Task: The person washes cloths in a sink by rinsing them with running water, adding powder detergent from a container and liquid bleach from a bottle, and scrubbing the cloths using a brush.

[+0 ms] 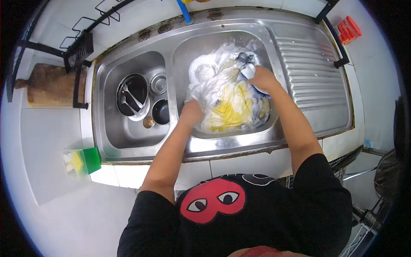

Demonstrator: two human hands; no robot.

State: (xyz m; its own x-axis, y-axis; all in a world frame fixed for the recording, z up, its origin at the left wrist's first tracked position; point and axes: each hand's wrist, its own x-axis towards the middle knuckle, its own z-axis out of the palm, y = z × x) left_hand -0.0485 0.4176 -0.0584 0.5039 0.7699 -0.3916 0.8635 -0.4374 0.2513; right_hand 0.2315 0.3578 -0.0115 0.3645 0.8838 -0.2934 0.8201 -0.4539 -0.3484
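Note:
Wet cloths (229,100), white, yellow and grey, lie in a soapy heap in the right basin of the steel sink (180,51). At the left edge of the heap, my left hand (192,113) is closed on white cloth, its fingertips partly hidden by the fabric. On the right side, my right hand (262,79) is closed around something white (248,71), which I cannot identify, beside dark grey cloth (246,58). Yellow cloth (231,113) is spread between and below my hands.
Pans (161,112), a bowl and utensils sit in the left basin. The ribbed drainboard (312,73) is at the right. A blue tap pipe (184,10) stands behind the sink. A wooden board (53,85) and green box (91,160) are at the left.

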